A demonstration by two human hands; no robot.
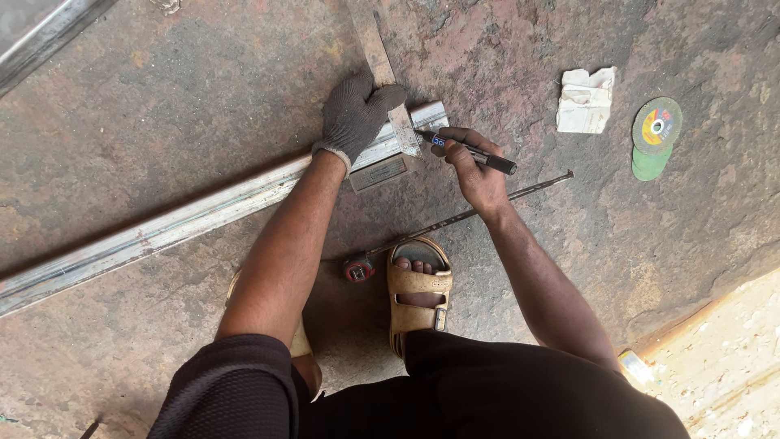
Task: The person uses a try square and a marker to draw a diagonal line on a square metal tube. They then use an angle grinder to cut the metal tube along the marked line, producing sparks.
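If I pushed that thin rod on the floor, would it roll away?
Probably a little. The rod looks round, thin and stiff, so a sideways push could roll it. The floor looks rough and uneven, which would likely stop it soon. It seems long for its thickness, so it may bend slightly when lifted.

Soft even daylight, sharp focus
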